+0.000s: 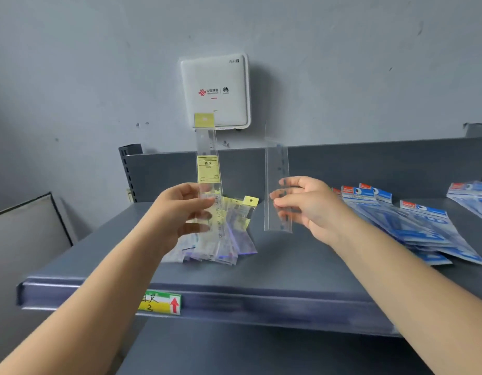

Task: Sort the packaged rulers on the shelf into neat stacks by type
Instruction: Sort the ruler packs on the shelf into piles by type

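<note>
The left hand [184,209] grasps a clear ruler with a yellow label [208,169], fingers curled round its lower part so that it stands upright above the shelf [302,255]. The right hand [306,205] pinches a plain clear ruler [278,185] near its lower half, thumb and fingers closed on it, and that one also stands upright, well apart from the first. Under and just behind the left hand lies a loose pile of yellow-labelled rulers [229,236], fanned out on the shelf and partly hidden by the hand. To the right of the right forearm, a spread of blue packets [413,223] lies overlapping on the shelf, and more blue packets [472,196] sit at the far right edge, blurred. On the shelf's front lip is a yellow and green price tag [161,303] with a red arrow. On the grey wall behind hangs a white router [217,89], its lower edge crossed by the yellow top of the left-hand ruler.
</note>
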A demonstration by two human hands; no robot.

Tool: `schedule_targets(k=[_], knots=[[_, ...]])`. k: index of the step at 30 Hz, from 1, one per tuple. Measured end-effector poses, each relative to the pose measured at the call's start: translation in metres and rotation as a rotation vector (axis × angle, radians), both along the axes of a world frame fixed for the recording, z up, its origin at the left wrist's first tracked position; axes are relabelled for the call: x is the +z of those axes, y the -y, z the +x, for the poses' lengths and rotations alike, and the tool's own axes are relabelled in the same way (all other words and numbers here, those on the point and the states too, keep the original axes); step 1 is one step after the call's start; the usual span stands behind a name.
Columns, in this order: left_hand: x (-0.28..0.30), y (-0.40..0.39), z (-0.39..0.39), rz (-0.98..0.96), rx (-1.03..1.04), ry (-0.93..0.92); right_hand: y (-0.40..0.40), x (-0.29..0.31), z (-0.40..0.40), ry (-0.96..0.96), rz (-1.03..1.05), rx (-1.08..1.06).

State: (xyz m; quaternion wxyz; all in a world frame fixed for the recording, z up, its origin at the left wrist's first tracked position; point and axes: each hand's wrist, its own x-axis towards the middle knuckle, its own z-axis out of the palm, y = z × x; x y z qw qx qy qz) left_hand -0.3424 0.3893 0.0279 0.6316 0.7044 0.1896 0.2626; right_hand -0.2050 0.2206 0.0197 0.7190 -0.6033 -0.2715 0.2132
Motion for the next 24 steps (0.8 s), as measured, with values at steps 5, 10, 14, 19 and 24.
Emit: schedule_targets(k=[5,10,14,19,24], knots=[[-0.003,-0.03,-0.023,-0.006,0.011,0.019,-0.034,-0.006,-0.014,0.034,-0.061,0.035],[-0.003,-0.061,-0.032,0.011,-0.055,0.007,-0.068,-0.004,-0.026,0.085,-0.101,0.009],[0.006,-0.087,-0.028,0.042,-0.137,0.016,-0.099,0.001,-0.03,0.129,-0.125,-0.022],[0.01,-0.102,-0.01,0.064,-0.253,0.009,-0.126,-0.011,-0.028,0.394,-0.496,-0.213],[-0.011,-0.112,0.016,0.681,-0.072,-0.326,-0.122,-0.015,-0.026,0.502,-0.489,-0.384]])
